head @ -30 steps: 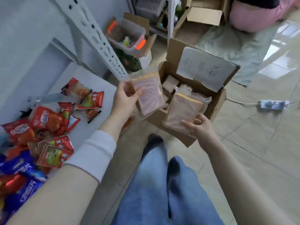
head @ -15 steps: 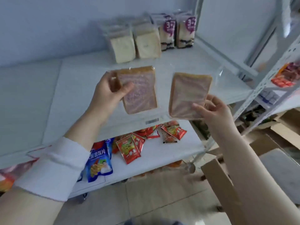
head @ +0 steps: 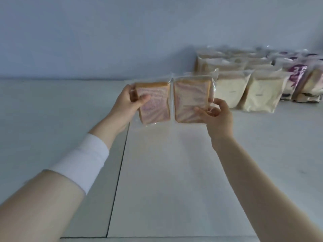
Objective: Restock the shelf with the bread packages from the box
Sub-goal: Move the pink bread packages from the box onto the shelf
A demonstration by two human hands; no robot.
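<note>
The left arm reaches in from seven o'clock, a white sleeve (head: 82, 161) round the forearm. The left hand (head: 129, 102) grips the left bread package (head: 154, 105) by its nine o'clock edge: the thumb lies across the front face and the fingers are curled behind it. The slice stands upright in clear wrap, its pinkish face toward the camera. Just beside it at three o'clock is the right bread package (head: 189, 98), also upright, and the two plastic edges meet. The right arm comes up from five o'clock. The right hand (head: 218, 117) pinches this package at its five o'clock corner, thumb on the front, fingers curled on the wrap behind.

Both packages are held over the white shelf (head: 166, 172); whether their lower edges touch it cannot be told. At two o'clock on the shelf stand rows of pale bread packages (head: 262, 95) against the wall (head: 122, 32). The purple-labelled packages (head: 297, 75) stand at three o'clock of them.
</note>
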